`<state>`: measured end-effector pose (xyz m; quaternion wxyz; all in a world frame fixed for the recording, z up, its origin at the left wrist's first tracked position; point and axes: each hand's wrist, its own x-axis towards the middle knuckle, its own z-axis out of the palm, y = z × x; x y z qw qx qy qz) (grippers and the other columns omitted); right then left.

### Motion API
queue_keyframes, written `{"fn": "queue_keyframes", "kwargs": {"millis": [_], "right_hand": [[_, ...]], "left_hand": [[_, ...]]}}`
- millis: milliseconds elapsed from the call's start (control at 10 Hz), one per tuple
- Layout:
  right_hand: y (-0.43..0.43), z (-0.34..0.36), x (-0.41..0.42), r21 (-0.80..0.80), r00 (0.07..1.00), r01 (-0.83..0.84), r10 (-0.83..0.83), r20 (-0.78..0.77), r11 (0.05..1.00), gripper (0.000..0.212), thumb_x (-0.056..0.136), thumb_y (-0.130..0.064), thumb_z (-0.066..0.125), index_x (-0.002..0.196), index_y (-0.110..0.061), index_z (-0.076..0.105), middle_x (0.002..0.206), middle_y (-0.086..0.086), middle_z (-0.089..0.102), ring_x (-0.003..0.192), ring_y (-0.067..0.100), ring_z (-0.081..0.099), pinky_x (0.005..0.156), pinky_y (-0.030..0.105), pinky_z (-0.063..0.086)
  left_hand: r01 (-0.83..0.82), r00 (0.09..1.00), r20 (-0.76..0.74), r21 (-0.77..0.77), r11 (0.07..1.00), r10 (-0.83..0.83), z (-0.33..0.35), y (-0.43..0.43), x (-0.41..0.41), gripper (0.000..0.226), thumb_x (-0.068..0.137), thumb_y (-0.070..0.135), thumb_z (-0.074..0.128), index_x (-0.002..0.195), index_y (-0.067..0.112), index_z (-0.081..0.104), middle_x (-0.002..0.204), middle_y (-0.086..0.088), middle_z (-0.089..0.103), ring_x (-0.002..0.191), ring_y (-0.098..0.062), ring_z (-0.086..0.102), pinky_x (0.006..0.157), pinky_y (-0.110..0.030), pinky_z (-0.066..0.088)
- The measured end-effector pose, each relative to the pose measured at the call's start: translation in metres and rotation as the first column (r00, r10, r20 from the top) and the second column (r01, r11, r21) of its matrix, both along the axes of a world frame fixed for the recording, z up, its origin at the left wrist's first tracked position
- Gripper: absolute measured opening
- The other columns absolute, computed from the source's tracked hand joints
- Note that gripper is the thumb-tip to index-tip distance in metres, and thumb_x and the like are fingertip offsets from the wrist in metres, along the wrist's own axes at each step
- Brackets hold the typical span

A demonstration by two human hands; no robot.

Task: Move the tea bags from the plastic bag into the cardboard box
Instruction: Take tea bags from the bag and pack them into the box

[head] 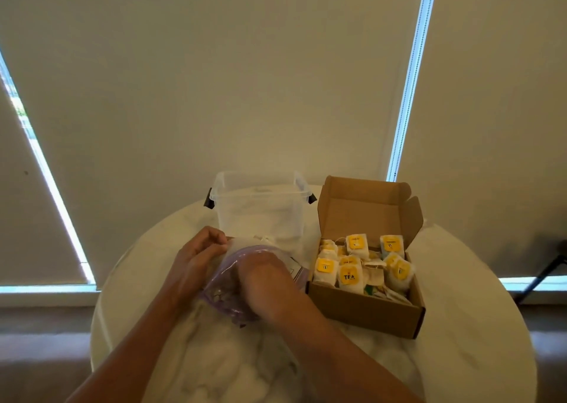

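Observation:
A clear plastic bag (224,298) with a purple rim lies on the round marble table (460,356) in front of me. My left hand (196,255) pinches the bag's upper edge. My right hand (264,283) is pushed inside the bag, seen through the plastic; its fingers are hidden, so what it holds cannot be told. To the right stands an open cardboard box (368,313) with its lid flipped up, holding several white tea bags with yellow tags (349,275).
An open clear plastic tub (260,206) with dark latches stands behind the bag, left of the box. Pale roller blinds hang behind the table. A dark stand leg (543,272) shows at the far right.

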<state>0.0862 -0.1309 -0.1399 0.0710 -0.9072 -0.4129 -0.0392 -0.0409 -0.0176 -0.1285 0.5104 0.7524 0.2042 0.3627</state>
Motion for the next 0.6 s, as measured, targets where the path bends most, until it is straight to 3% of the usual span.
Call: {"fn": "queue_keyframes", "kwargs": {"millis": [100,200,300,400,500,600], "right_hand": [[-0.012,0.039,-0.023,-0.143,0.917,-0.386,0.362,-0.166,0.912,0.035,0.102,-0.017,0.065,0.135,-0.005,0.063,0.126,0.011,0.062,0.116,0.023,0.058,0.099,0.033,0.042],[-0.022,0.041,-0.034,0.094,0.923,-0.385,0.381,0.054,0.918,0.029,0.102,-0.011,0.058,0.129,-0.005,0.064,0.134,0.017,0.061,0.125,0.034,0.058,0.106,0.044,0.044],[-0.029,0.038,-0.037,0.182,0.904,-0.425,0.424,0.050,0.886,0.020,0.101,-0.003,0.053,0.118,-0.001,0.065,0.121,0.020,0.062,0.113,0.039,0.059,0.088,0.046,0.048],[-0.034,0.045,-0.036,0.126,0.908,-0.419,0.415,0.060,0.899,0.020,0.104,-0.005,0.051,0.120,0.000,0.064,0.121,0.021,0.061,0.112,0.039,0.058,0.081,0.044,0.043],[-0.039,0.052,-0.036,0.162,0.915,-0.394,0.403,-0.027,0.905,0.024,0.105,-0.015,0.057,0.127,-0.006,0.062,0.126,0.014,0.061,0.117,0.035,0.061,0.084,0.043,0.045],[-0.055,0.064,-0.027,0.399,0.931,-0.303,0.359,-0.070,0.865,0.024,0.102,-0.035,0.061,0.119,-0.019,0.066,0.117,0.000,0.067,0.105,0.020,0.066,0.091,0.036,0.053]], "left_hand": [[-0.009,1.000,-0.009,-0.005,1.000,0.009,-0.003,0.003,-0.001,0.022,0.093,0.034,0.067,0.100,0.013,0.066,0.088,-0.001,0.076,0.081,-0.016,0.067,0.080,-0.039,0.050],[-0.042,0.999,-0.028,0.024,0.999,0.043,0.000,-0.003,-0.001,0.031,0.085,0.047,0.069,0.102,0.022,0.064,0.090,-0.006,0.076,0.079,-0.022,0.065,0.076,-0.038,0.051],[-0.095,0.995,-0.037,0.075,0.993,0.098,-0.002,-0.001,-0.003,0.042,0.077,0.060,0.066,0.104,0.028,0.061,0.090,-0.003,0.075,0.081,-0.026,0.065,0.078,-0.041,0.053],[-0.116,0.992,-0.039,0.086,0.989,0.120,0.000,-0.003,-0.001,0.035,0.086,0.053,0.066,0.108,0.027,0.061,0.091,-0.004,0.076,0.083,-0.032,0.067,0.077,-0.044,0.058],[-0.102,0.994,-0.036,0.063,0.993,0.105,-0.007,0.002,0.002,0.015,0.110,0.039,0.060,0.111,0.024,0.063,0.087,-0.008,0.075,0.076,-0.028,0.065,0.067,-0.043,0.054],[-0.150,0.988,-0.029,0.121,0.981,0.154,-0.008,0.006,0.002,0.022,0.109,0.048,0.055,0.103,0.030,0.065,0.085,0.000,0.075,0.075,-0.018,0.067,0.069,-0.038,0.054]]}}
